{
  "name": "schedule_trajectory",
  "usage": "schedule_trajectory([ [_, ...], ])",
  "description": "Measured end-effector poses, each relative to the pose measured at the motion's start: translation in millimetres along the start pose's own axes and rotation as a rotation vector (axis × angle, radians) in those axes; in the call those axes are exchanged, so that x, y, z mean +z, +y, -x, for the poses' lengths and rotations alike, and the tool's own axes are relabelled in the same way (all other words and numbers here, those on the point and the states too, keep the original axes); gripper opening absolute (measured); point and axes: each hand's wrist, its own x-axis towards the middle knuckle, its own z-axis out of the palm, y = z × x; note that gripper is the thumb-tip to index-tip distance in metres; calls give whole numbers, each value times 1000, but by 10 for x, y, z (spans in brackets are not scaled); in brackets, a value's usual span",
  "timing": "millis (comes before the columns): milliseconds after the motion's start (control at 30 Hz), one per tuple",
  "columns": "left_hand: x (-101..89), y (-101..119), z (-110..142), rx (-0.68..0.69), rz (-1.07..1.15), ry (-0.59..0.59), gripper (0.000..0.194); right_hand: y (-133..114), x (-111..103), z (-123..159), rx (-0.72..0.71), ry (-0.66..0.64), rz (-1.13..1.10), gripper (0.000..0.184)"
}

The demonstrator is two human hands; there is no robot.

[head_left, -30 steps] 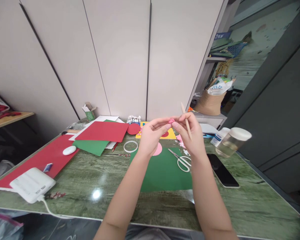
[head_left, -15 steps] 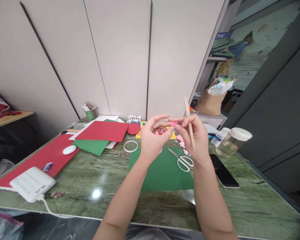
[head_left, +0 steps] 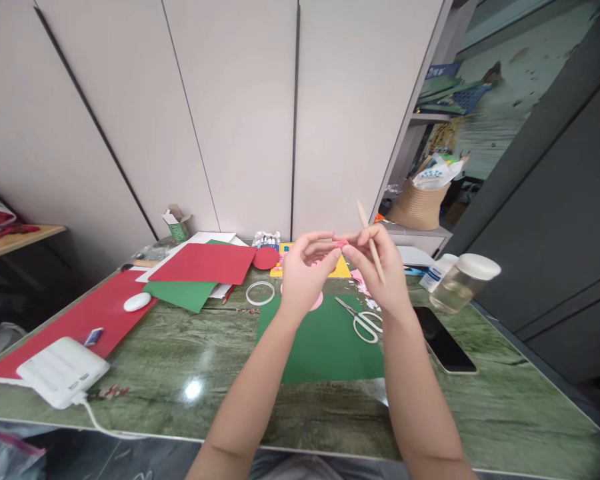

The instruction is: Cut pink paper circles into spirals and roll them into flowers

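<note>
In the head view, the left hand and right hand pinch a small pink piece between their fingertips, raised above the table; the piece is too small to tell its long axis. The right hand also grips a pale stick, its long axis steep, tapered tip pointing up and leaning left, lower end against the palm side.

The tabletop is green and marbled. Below the hands lies a green sheet, bearing scissors whose blades point away and leftward. A phone lies right of the right forearm. Pale cabinet doors stand behind; a woven basket sits at right.
</note>
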Motion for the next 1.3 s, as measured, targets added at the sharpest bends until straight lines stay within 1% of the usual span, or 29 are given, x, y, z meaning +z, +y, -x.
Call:
schedule_trajectory([
  [133, -35, -68, -62, -95, 132, -98, 22, 63, -30, -29, 39, 20, 4, 24],
  [300, -47, -81, -67, -115, 203, -148, 23, 73, -35, -27, 37, 14, -4, 21],
  [467, -47, -54, -53, -94, 183, -162, 20, 67, -49, -21, 28, 21, 13, 13],
  [667, -52, -14, -44, -62, 89, -165, 18, 4, -46, -17, 29, 7, 68, 23],
  [767, -44, 25, -34, -29, 12, -132, 16, -19, -42, -2, 12, 14, 136, 23],
  [867, -23, 48, -11, 7, -66, -57, 18, -17, -24, 19, -13, 25, 155, 23],
  [1000, 7, 30, 23, 37, -84, 24, 24, -6, 31, 42, -43, 73, 156, 24],
  [1167, 32, 2, 53, 79, -87, 77, 23, -7, 101, 52, -90, 111, 169, 23],
  [1300, 32, -6, 46, 82, -100, 80, 24, 13, 126, 50, -105, 128, 168, 21],
])
